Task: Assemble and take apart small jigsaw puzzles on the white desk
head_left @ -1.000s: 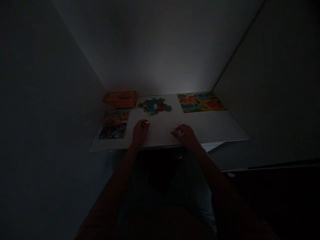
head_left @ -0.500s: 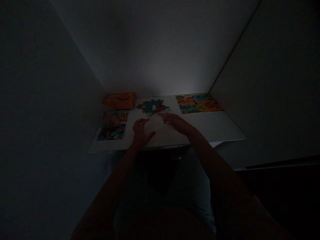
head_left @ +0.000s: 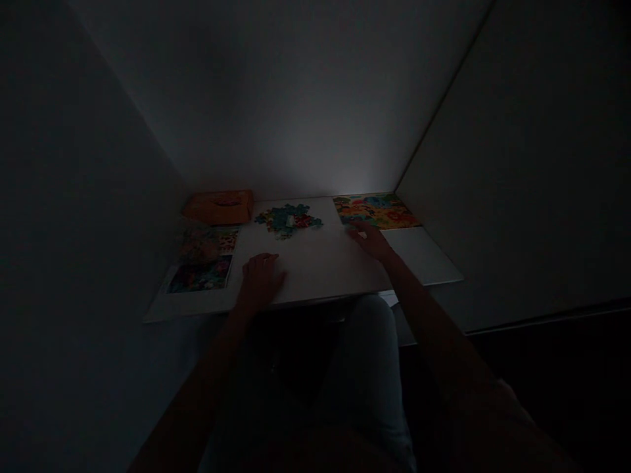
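Observation:
My left hand rests low over the white tabletop near its front edge, thumb apart from the fingers, holding nothing I can see. Further right, my right hand is at the near edge of a colourful animal picture sheet, its fingers curled. A small white patch shows at those fingers; too dark to make out what it is. Beyond and between the hands lies a heap of loose jigsaw pieces, mostly teal with some red and yellow. A small whitish item sits on the heap.
An orange box stands at the back left against the wall. In front of it are a clear crumpled-looking item and a dark printed picture. Walls enclose the table at the back and sides. The scene is very dim.
My hands have moved apart, the right one rightward to the picture sheet, the left toward the front edge. The pale thin thing between them no longer shows there. The view has shifted slightly.

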Motion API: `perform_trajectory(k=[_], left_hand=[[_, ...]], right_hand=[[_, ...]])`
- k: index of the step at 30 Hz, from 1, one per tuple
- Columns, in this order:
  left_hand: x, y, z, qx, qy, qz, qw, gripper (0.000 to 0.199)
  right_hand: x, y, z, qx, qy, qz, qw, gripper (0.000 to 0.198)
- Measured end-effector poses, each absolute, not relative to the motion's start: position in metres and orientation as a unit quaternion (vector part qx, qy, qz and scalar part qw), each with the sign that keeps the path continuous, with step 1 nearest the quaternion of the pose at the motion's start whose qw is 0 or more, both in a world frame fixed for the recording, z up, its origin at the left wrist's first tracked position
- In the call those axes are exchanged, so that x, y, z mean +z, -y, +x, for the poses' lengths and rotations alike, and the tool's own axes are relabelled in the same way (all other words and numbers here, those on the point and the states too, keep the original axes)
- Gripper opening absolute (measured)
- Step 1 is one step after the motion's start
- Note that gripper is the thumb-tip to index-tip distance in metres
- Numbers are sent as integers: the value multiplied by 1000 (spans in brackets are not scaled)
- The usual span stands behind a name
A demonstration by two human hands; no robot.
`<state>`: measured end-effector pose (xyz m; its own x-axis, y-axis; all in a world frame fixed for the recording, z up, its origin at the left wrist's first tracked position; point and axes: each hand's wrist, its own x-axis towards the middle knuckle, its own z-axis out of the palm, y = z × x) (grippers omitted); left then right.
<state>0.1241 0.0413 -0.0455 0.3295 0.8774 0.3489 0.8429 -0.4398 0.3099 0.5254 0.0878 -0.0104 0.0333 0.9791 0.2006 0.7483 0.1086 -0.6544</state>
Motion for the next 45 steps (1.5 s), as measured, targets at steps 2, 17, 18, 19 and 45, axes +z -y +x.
perform_trajectory(k=[2,17,18,19,45], left_hand=[[-46,-41,123,248,-536,806,25,56],[-38,-22,125,126,-343,926,97,88],[-41,-22,121,132,-357,920,93,86],[-43,-22,116,140,-370,914,86,83],[-50,-20,92,247,-521,817,23,66]], right_hand=[[-24,-92,532,99,684,-685,231,52],[-42,-62,535,15,719,-687,103,49],[-42,-56,536,19,718,-688,105,49],[-43,-50,535,21,718,-687,109,49],[-87,89,507,-64,745,-605,275,14]])
